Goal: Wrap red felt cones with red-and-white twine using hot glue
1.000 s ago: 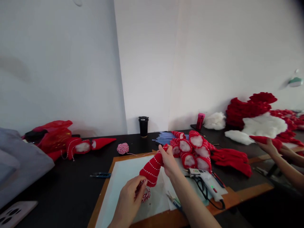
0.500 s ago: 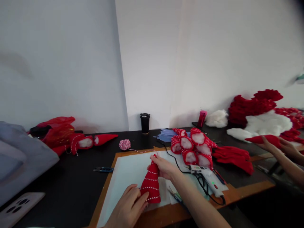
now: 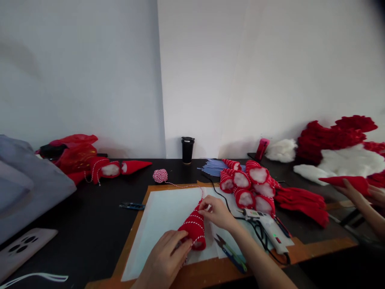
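Observation:
A red cone wound with red-and-white cord lies on white paper, its tip away from me and white stuffing at its wide end. My left hand grips the wide end from the left. Near the tip, the fingers of my right hand are pinched on the cone or its cord; which one is too small to tell. The cord runs from the tip back to a red-and-white ball.
Several stuffed cones, a white glue gun with a black cable and snips lie right. Another person's hands hold a red cone farther right. A black cup stands behind; a phone lies left.
My right hand has shifted from around the tip to a pinch on its right side. The cone has turned slightly, showing more stuffing. The whole view has shifted a little.

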Tool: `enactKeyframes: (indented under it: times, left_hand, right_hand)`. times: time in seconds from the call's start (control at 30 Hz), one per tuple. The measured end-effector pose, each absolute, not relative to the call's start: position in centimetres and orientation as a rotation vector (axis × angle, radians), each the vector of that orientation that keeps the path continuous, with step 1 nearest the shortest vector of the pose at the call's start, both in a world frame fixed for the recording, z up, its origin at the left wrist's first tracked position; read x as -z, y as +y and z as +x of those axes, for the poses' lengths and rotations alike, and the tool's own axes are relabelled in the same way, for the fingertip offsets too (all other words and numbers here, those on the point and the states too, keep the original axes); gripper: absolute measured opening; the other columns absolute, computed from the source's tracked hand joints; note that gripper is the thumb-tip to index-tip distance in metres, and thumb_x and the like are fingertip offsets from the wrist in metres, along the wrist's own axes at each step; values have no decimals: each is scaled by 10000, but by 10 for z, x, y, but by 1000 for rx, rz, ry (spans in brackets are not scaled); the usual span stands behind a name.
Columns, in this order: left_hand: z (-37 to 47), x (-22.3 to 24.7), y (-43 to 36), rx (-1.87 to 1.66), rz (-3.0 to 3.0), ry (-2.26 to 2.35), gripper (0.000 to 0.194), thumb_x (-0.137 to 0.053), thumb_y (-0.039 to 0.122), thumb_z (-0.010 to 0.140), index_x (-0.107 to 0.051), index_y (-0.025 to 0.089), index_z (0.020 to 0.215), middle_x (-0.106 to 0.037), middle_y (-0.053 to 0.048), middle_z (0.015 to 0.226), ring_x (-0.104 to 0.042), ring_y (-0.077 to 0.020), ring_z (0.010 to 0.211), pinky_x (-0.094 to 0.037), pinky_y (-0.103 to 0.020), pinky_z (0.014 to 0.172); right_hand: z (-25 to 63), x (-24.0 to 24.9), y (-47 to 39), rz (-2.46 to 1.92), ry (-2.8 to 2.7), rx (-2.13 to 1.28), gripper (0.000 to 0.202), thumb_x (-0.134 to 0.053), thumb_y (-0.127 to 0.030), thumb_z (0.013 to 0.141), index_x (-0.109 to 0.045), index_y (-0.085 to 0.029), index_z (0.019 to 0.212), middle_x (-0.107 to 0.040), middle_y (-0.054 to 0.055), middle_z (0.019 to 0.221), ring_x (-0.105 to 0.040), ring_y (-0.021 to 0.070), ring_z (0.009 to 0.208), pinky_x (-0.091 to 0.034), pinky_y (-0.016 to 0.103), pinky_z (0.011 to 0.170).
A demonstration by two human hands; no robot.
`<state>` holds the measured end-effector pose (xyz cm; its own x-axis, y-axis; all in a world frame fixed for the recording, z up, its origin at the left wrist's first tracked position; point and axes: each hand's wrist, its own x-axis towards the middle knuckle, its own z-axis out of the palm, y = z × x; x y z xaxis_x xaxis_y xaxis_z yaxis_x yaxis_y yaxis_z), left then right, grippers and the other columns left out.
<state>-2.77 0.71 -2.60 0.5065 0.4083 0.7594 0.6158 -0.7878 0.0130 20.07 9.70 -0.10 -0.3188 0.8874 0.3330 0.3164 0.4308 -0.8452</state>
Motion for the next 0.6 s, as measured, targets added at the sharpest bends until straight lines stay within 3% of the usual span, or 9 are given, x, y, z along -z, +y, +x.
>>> enactKeyframes:
  times: [0.4, 0.53, 0.6]
  left_hand:
    - [-27, 27, 6, 1174, -2515, -894, 226, -507, 103, 950, -699, 190, 1029, -715, -100, 1013, -663, -216, 926, -583, -335, 791]
    - [-27, 22, 7, 1232, -2594, -902, 215, -534, 66, 927, -674, 164, 1058, -707, -114, 1046, -649, -247, 1047, -563, -359, 848]
    - [-27, 20, 7, 1263, -2627, -901, 216, -520, 54, 931, -659, 161, 1056, -708, -107, 1030, -665, -230, 990, -557, -347, 830]
  right_hand:
    - [197, 5, 104, -1059, -1981, -724, 132, -667, -158, 829, -745, -263, 837, -697, 14, 792, -600, 183, 704, -429, 293, 660]
    - [198, -2, 98, -1031, -1944, -729, 137, -640, -219, 882, -744, -267, 957, -658, 42, 958, -610, 190, 818, -479, 287, 675]
    - [198, -5, 94, -1004, -1970, -771, 126, -677, -236, 868, -751, -266, 966, -654, 48, 997, -622, 195, 863, -500, 289, 698]
